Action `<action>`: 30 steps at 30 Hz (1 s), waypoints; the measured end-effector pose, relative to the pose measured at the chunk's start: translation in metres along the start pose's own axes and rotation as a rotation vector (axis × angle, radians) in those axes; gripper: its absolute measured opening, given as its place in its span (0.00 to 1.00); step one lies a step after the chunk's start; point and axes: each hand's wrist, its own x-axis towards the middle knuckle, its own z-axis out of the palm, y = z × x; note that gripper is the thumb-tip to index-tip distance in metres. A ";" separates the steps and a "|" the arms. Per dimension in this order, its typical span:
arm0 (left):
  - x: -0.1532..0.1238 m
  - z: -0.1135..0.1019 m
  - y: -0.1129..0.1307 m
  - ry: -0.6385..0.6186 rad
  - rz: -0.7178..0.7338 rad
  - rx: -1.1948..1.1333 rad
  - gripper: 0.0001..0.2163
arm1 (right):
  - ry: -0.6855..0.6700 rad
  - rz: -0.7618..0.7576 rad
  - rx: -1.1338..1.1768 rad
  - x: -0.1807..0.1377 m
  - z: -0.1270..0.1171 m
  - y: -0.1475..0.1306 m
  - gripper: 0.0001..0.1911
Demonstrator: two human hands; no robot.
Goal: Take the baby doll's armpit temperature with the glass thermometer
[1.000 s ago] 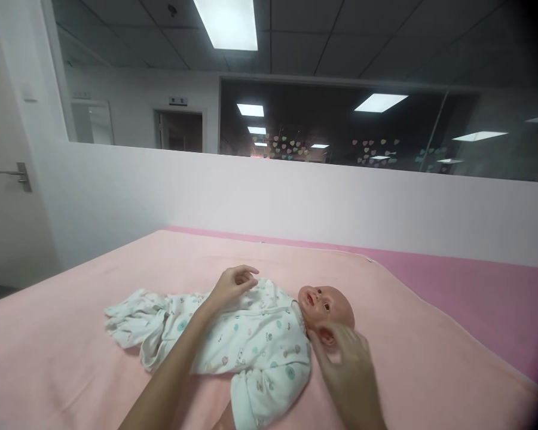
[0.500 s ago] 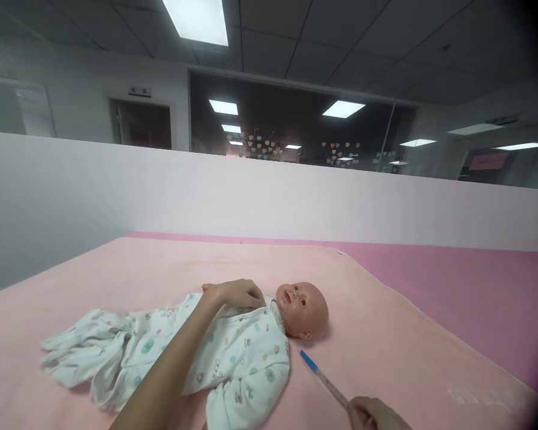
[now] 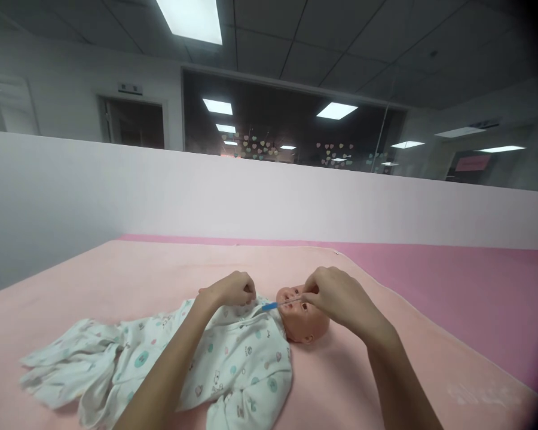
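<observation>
A bald baby doll (image 3: 308, 328) lies on its back, dressed in a white romper (image 3: 233, 352) with small coloured prints. At the romper's neckline, my left hand (image 3: 235, 289) is closed with its fingertips pinching the collar; the exact grip is partly hidden. My right hand (image 3: 338, 295) is above the doll's face, pinching one end of a thermometer (image 3: 271, 306), a thin clear stick with a blue end. The stick crosses in front of the doll's mouth, and its blue end points left at the collar, close to my left hand.
A peach-coloured cloth (image 3: 430, 358) covers the surface under the doll. Beyond its right edge shows a pink mat (image 3: 439, 275). A low white wall (image 3: 251, 197) runs along the back, with a dark window (image 3: 287, 119) above it.
My right hand has moved from the lower right up to the doll's face, carrying the thermometer to the collar. My left hand stays at the neckline, its fingers curled tighter.
</observation>
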 end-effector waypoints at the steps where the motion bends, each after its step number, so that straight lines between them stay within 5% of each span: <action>1: -0.002 -0.003 0.001 -0.004 0.005 0.016 0.07 | -0.013 -0.030 -0.001 0.008 0.003 -0.003 0.12; 8: -0.003 -0.004 0.003 -0.268 -0.047 -0.058 0.09 | -0.104 -0.146 0.033 0.048 0.010 -0.018 0.07; 13: 0.002 0.007 0.004 -0.173 -0.112 0.073 0.11 | -0.178 -0.163 0.076 0.055 0.015 -0.012 0.07; 19: -0.001 -0.002 0.023 0.103 0.118 0.106 0.08 | -0.163 -0.179 0.020 0.050 0.011 -0.005 0.04; 27: -0.009 -0.011 0.033 0.066 0.101 -0.064 0.07 | -0.015 -0.205 -0.077 0.062 0.032 -0.026 0.05; 30: -0.010 -0.012 0.034 0.072 0.081 -0.085 0.06 | -0.072 -0.189 -0.119 0.064 0.039 -0.034 0.06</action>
